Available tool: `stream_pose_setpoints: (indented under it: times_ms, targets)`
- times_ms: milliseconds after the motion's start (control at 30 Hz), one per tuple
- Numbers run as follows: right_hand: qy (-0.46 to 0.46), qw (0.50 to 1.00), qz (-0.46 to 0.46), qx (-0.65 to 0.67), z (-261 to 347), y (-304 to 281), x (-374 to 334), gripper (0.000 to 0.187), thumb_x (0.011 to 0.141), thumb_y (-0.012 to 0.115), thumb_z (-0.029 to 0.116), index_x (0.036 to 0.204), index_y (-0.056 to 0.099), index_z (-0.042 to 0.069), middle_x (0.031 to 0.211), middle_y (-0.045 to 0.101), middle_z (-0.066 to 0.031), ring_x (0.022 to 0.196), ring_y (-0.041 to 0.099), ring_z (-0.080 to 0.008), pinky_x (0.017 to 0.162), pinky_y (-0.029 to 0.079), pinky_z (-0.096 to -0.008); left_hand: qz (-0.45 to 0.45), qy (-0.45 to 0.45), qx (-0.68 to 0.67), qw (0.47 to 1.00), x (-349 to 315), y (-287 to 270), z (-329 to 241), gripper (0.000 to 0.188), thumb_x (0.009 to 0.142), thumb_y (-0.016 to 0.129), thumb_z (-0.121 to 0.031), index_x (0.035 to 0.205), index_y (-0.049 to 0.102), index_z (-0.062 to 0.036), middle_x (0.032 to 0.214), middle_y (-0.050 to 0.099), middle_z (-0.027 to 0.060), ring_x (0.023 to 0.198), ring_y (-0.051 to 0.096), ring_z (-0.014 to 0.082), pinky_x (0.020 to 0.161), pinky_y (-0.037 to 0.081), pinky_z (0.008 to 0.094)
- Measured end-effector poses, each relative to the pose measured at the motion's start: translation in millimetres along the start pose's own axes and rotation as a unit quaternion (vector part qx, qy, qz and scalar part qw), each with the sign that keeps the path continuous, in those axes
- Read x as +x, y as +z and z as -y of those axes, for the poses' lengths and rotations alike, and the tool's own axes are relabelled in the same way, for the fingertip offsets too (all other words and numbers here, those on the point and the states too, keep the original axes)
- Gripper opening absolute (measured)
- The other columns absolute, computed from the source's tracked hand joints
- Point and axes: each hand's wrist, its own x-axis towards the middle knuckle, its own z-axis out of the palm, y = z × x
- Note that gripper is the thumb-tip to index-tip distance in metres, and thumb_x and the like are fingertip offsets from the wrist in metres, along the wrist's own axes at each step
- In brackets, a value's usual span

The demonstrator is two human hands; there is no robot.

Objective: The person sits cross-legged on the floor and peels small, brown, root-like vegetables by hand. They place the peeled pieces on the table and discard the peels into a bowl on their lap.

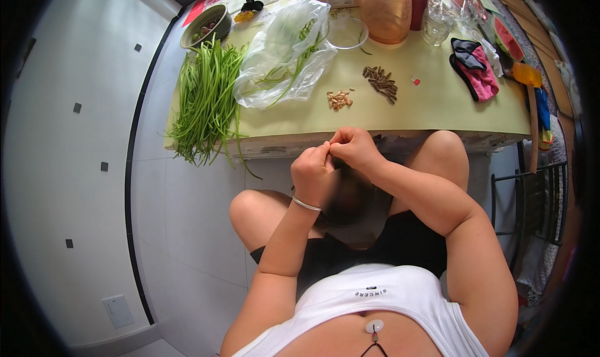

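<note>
My left hand (309,173) and my right hand (357,149) meet fingertip to fingertip, just off the table's front edge and above my lap. Both are closed in a pinch. Whatever lies between the fingertips is too small to make out. Beyond them on the yellow-green tabletop (425,116) is a small heap of pale shelled kernels (339,100). To its right lies a pile of dark, striped sunflower seeds (380,84) in their shells. A dark rounded object (350,198), partly blurred, sits between my knees below the hands.
Long green stems (206,101) overhang the table's left edge, beside a clear plastic bag (281,57). Behind stand a basket (206,27), a transparent bowl (347,33), an amber jar (385,13) and a glass (437,26). A pink-black cloth item (481,82) lies right, above a folding chair (537,201).
</note>
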Motion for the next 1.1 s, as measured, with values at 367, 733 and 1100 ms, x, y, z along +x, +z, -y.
stream_pose_setpoints:
  times_ms: [367, 733, 1100]
  targets:
    - [0.094, 0.990, 0.074, 0.078, 11, -12, -3, 0.011, 0.077, 0.067, 0.011, 0.076, 0.061, 0.001, 0.063, 0.058, -0.0014, 0.052, 0.048, -0.0068, 0.045, 0.037, -0.0223, 0.059, -0.255, -0.340, 0.903, 1, -8, 7, 0.012, 0.077, 0.072, 0.003, 0.089, 0.069, 0.0032, 0.079, 0.070, 0.0125, 0.064, 0.068, 0.0199, 0.058, 0.055, 0.0269]
    - [0.113, 0.982, 0.085, 0.128, 18, -17, -4, 0.009, 0.078, 0.068, 0.007, 0.077, 0.060, 0.003, 0.062, 0.053, 0.0017, 0.050, 0.042, -0.0040, 0.042, 0.028, -0.0200, 0.108, -0.411, -0.553, 0.717, 5, -10, 23, 0.012, 0.080, 0.067, 0.005, 0.092, 0.068, 0.0022, 0.081, 0.070, 0.0134, 0.064, 0.070, 0.0210, 0.056, 0.059, 0.0277]
    - [0.059, 0.991, 0.120, 0.003, 16, -24, -5, 0.005, 0.077, 0.064, 0.006, 0.079, 0.062, 0.002, 0.068, 0.058, 0.0001, 0.054, 0.047, -0.0052, 0.045, 0.035, -0.0209, 0.108, -0.305, -0.413, 0.852, 9, -18, 3, 0.005, 0.084, 0.062, 0.003, 0.089, 0.062, 0.0029, 0.076, 0.068, 0.0081, 0.066, 0.067, 0.0124, 0.057, 0.056, 0.0237]
